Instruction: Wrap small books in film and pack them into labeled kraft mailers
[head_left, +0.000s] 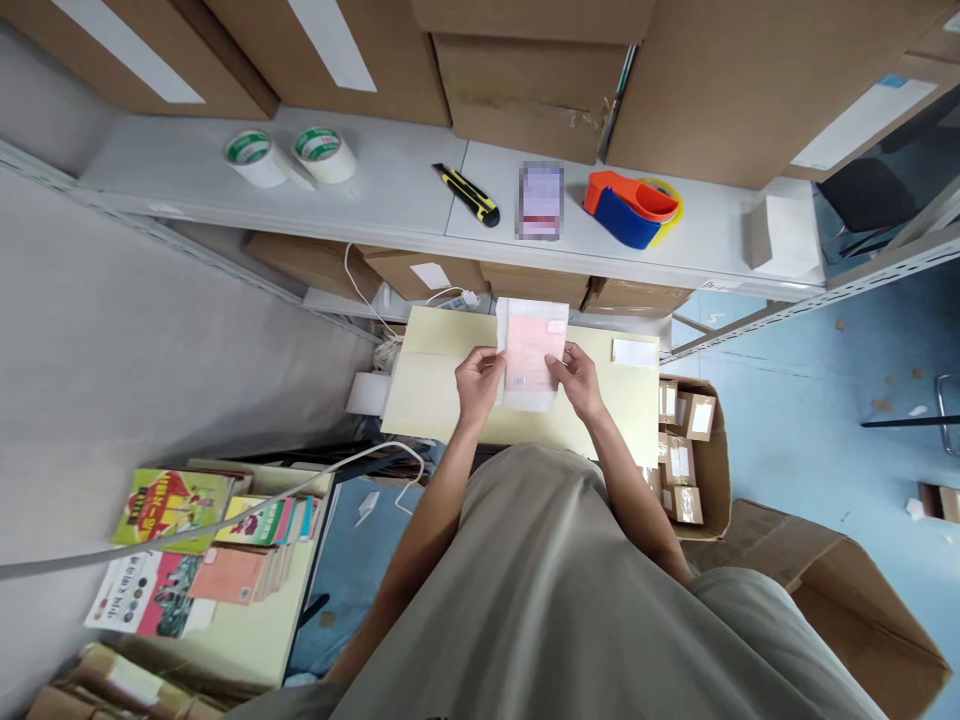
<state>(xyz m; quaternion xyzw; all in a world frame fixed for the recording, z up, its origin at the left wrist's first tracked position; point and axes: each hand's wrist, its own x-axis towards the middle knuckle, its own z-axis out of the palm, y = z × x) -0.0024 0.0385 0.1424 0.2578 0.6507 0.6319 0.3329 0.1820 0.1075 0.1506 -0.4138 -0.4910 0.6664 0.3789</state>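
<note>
A pink book (531, 350) inside a translucent white wrapper is held up over the pale yellow table (435, 390). My left hand (480, 385) pinches its left edge between thumb and fingers. On the opposite edge, my right hand (577, 382) grips it with the thumb lying on top and the fingers behind. The wrapper reaches past the book at the top and bottom. A white label (634, 352) lies on the table to the right of my right hand.
Above the table, a shelf holds tape rolls (324, 155), a utility knife (466, 195), a tape dispenser (631, 208) and large cartons (525, 90). Books (176, 510) are stacked at lower left. A carton of small boxes (720, 470) stands at right. A grey cable (225, 525) crosses the left side.
</note>
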